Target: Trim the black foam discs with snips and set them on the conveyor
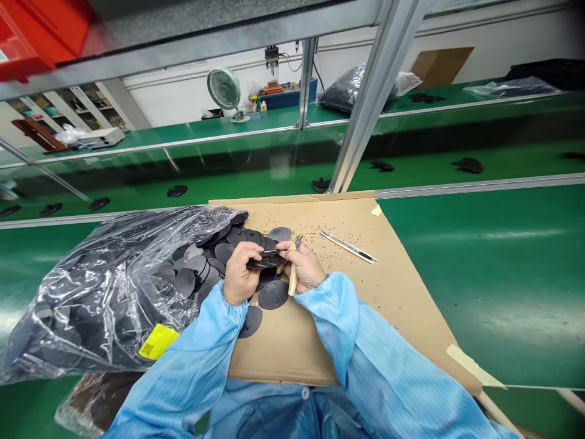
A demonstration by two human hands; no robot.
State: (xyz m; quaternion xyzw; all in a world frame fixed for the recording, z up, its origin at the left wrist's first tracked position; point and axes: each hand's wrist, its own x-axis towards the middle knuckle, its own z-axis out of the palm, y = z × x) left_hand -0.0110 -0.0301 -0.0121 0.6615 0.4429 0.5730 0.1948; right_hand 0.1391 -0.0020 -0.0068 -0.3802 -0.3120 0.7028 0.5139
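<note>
At the upper left, a red bin (43, 36) is cut off by the frame's edge. Below it, a clear plastic bag (114, 299) is filled with dark discs and marked by a yellow label (158, 341). At its mouth, loose black discs (184, 283) are heaped on a cardboard sheet (361, 323), crowding the space beside the hands. In the middle, a black piece (262, 264) is held above the discs, pinched by the left hand (242, 272); pale-handled cutters (292, 281) are gripped in the right hand (308, 268), against the piece's right end. Farther right, a slim knife (350, 247) is laid among scattered dark crumbs, and a metal post (375, 91) is set behind the cardboard.

Much of the piece is covered by fingers. Whether it is touched by the cutters' tips cannot be told. The bag's contents are blurred by glare.
</note>
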